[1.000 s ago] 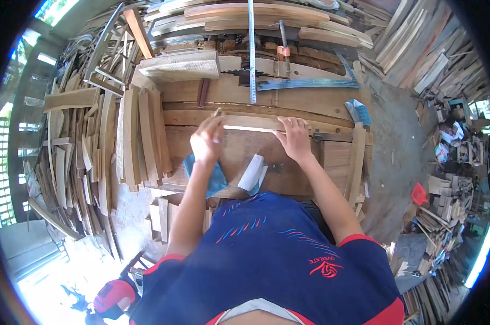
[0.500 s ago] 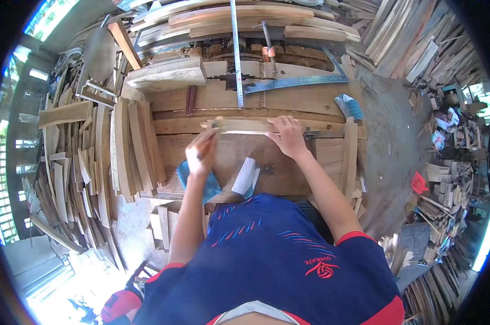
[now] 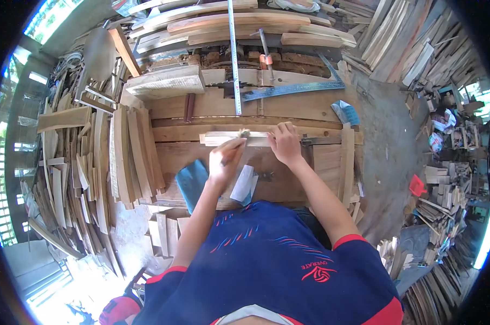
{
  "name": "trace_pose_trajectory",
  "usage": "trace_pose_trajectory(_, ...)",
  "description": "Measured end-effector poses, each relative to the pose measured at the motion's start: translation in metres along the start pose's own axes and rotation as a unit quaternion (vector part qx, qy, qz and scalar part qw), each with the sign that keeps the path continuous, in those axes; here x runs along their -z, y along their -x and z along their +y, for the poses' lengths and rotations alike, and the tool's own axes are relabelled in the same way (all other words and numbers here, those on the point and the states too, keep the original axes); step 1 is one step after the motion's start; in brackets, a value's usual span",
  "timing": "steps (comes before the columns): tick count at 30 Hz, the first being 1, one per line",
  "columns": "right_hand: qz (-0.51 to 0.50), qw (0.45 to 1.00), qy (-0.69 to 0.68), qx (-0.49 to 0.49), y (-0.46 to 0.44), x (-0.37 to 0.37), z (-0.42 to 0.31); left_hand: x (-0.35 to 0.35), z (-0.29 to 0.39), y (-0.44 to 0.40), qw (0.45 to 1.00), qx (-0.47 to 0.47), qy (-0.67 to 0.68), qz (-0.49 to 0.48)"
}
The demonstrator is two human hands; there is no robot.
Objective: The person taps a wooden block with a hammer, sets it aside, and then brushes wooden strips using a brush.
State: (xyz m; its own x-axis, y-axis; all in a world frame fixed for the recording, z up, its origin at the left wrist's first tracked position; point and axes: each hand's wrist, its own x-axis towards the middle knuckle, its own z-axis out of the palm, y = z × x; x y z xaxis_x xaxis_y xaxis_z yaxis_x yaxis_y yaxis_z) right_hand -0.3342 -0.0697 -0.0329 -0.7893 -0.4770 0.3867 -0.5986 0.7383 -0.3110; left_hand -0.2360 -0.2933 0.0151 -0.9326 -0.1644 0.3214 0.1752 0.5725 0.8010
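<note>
One bristly brush (image 3: 244, 134), left hand (image 3: 225, 158) in narrow grip, over straight pale wooden strips (image 3: 218, 138).

Navy shirt (image 3: 272, 265) (red-cuffed); bluish metal square (image 3: 293, 89); blurry cap (image 3: 119, 310), apparently red.

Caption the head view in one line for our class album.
Brush in the left hand, right hand on pale wood at a cluttered workbench.

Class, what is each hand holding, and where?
Left hand: a brush, by its handle. Right hand: steadies a wooden strip near its right end.
</note>
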Motion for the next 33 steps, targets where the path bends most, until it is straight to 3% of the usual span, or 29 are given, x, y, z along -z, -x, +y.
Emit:
trace_pose_trajectory(4, -0.013, 1.0, 0.024, 0.008, -0.005, -0.01, 0.012, 0.017, -0.018, -0.001, 0.996, 0.068, -0.037, 0.041)
trace_pose_trajectory(6, -0.009, 0.999, 0.041, 0.012, -0.005, -0.015, 0.014, 0.029, -0.035, -0.001, 0.993, 0.016, -0.027, 0.117)
trace_pose_trajectory(8, -0.04, 0.999, 0.012, 0.034, -0.005, -0.001, 0.007, 0.034, -0.049, -0.003, 0.987, 0.042, -0.047, 0.148)
trace_pose_trajectory(11, -0.068, 0.997, -0.008, 0.04, -0.004, 0.006, 0.003, 0.034, -0.032, -0.014, 0.981, 0.005, -0.135, 0.141)
trace_pose_trajectory(15, -0.104, 0.994, 0.017, 0.023, -0.01, -0.002, 0.003, -0.004, 0.001, -0.026, 0.996, 0.055, -0.068, 0.024)
trace_pose_trajectory(18, -0.129, 0.991, 0.033, 0.013, -0.004, 0.013, 0.004, -0.048, -0.002, -0.032, 0.984, 0.127, 0.097, -0.081)
trace_pose_trajectory(20, -0.125, 0.992, 0.03, 0.002, -0.003, 0.038, 0.006, -0.042, 0.01, -0.032, 0.989, 0.096, 0.109, -0.039)
trace_pose_trajectory(21, -0.118, 0.993, 0.022, -0.005, 0.002, 0.058, 0.006, -0.03, 0.019, -0.035, 0.997, -0.015, 0.064, 0.038)
trace_pose_trajectory(22, -0.11, 0.994, 0.012, -0.013, 0.008, 0.074, 0.009, -0.007, 0.029, -0.033, 0.998, 0.02, 0.057, 0.022)
trace_pose_trajectory(23, -0.1, 0.994, 0.002, -0.037, 0.019, 0.087, 0.013, 0.002, 0.016, -0.023, 0.996, 0.07, 0.033, 0.051)
trace_pose_trajectory(25, -0.08, 0.993, -0.016, -0.08, 0.045, 0.115, 0.023, 0.03, 0.009, -0.02, 0.988, 0.019, 0.015, 0.154)
trace_pose_trajectory(26, -0.09, 0.985, -0.032, -0.143, 0.054, 0.133, 0.021, 0.038, -0.007, -0.012, 0.971, 0.158, 0.106, 0.148)
trace_pose_trajectory(30, -0.01, 0.955, -0.009, -0.296, 0.118, 0.156, 0.03, 0.07, -0.057, 0.021, 0.945, 0.221, 0.18, 0.161)
trace_pose_trajectory(33, -0.032, 0.919, 0.096, -0.38, 0.142, 0.171, 0.025, 0.073, -0.058, 0.038, 0.95, 0.232, 0.144, 0.151)
